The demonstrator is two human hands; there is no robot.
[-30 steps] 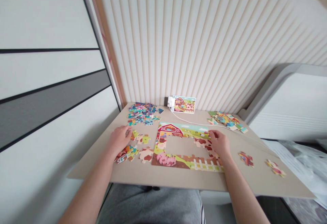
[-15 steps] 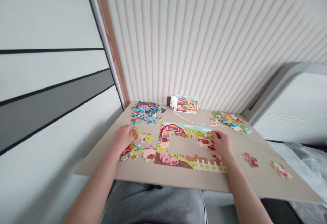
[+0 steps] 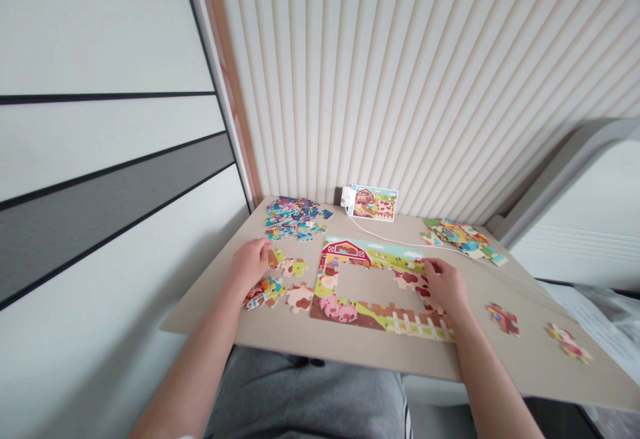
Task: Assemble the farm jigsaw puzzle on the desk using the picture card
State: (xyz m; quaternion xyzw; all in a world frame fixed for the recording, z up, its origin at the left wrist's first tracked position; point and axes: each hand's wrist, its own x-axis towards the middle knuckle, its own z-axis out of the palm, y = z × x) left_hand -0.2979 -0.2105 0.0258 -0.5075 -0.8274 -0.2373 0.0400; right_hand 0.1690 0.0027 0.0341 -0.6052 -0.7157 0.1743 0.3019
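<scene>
A farm puzzle [image 3: 337, 309] lies on the table with its border joined and a gap in the middle. On its right edge rests my right hand [image 3: 445, 283], fingers bent together; what they hold, if anything, is hidden. My left hand [image 3: 251, 262] is closed at the loose pieces left of the puzzle, its fingertips by a brown and green piece [image 3: 275, 258]. Beside that lies a cow-patterned piece with green [image 3: 294, 267], and nearer me a pink and brown piece [image 3: 301, 297]. A small pile of pieces [image 3: 265, 292] sits just below my left hand.
A picture card [image 3: 375, 202] leans on the pleated wall beside a white plug [image 3: 345, 197], whose cable crosses the table. Blue pieces [image 3: 295, 217] are heaped back left, yellow-green ones [image 3: 464, 239] back right. Two small clusters [image 3: 503, 319] [image 3: 569, 343] lie at the right.
The whole view has shifted, so the table and both hands appear slightly farther right. Relative to the puzzle, both hands are nearly where they were.
</scene>
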